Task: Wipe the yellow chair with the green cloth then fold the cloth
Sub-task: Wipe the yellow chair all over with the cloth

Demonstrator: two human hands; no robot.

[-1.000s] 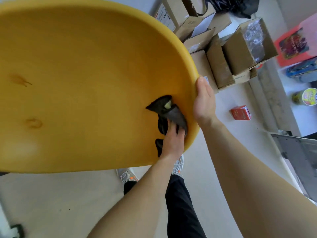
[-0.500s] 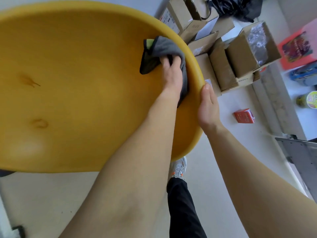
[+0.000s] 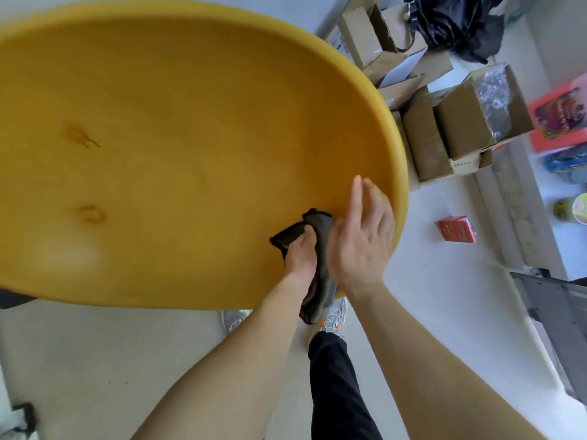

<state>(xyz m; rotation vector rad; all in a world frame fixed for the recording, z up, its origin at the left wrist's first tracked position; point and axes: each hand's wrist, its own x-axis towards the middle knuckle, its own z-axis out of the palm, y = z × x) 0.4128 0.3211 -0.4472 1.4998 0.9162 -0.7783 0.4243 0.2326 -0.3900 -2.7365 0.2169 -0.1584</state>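
1. Your left hand [image 3: 300, 252] is clamped on the cloth [image 3: 322, 236]. Its fingers curl into the bunched upper end and press it on the chair [image 3: 190, 122] seat, close to the near right rim. The rest of the cloth hangs down over the near edge.
2. Your right hand [image 3: 362, 239] is apart, fingers straight, just right of the cloth and over the rim. I cannot tell whether it touches the seat.
3. Judging by this, you are in the wiping step, working on the near right part of the seat.
4. Two brownish marks [image 3: 79, 138] show on the left half of the seat, well apart from the cloth. I cannot tell whether they are dirt or part of the seat, so give that side a pass.
5. The fold is not yet begun, and the cloth is a crumpled bunch. It looks dark grey here rather than green.
6. Writing: the boxes [image 3: 460, 122] stacked at the far right carry white labels and a short printed line, too small to read. The red box [image 3: 457, 233] on the floor and the pink pack [image 3: 562, 115] at the right edge show print that is too blurred to read.
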